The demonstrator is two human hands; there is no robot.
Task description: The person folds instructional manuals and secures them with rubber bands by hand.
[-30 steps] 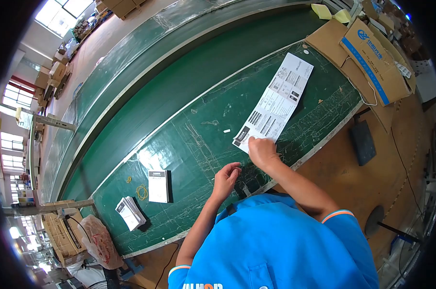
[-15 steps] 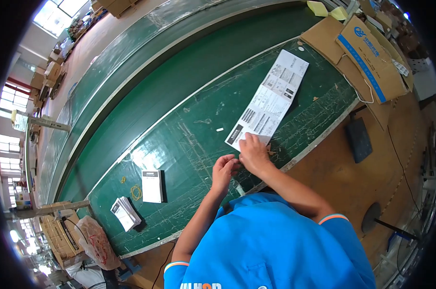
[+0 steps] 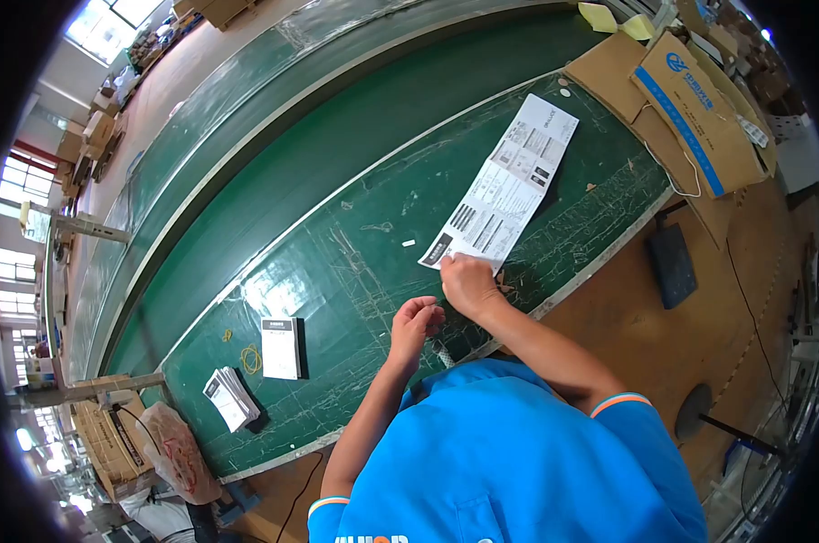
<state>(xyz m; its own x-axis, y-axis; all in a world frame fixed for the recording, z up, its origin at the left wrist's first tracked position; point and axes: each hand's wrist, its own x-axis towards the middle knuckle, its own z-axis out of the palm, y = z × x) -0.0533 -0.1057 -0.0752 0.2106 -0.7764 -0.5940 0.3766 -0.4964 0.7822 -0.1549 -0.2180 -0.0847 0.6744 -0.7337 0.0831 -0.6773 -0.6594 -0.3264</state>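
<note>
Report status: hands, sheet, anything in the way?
Right hand pinching near end of printed sheet, flat on green table. Left hand curled, off the sheet. Booklet and paper stack well clear, far left.

We're on a factory floor, a packing line by the look of it. A long green workbench [image 3: 355, 271], scored with cuts, runs beside a conveyor belt [image 3: 337, 136]. A cardboard carton [image 3: 699, 100] sits at the bench end, and tall windows [image 3: 20, 181] light the hall. Folded leaflets [image 3: 228, 398] lie stacked near rubber bands [image 3: 249, 360], and a printed sheet [image 3: 504, 185] lies spread out further along the bench.
</note>
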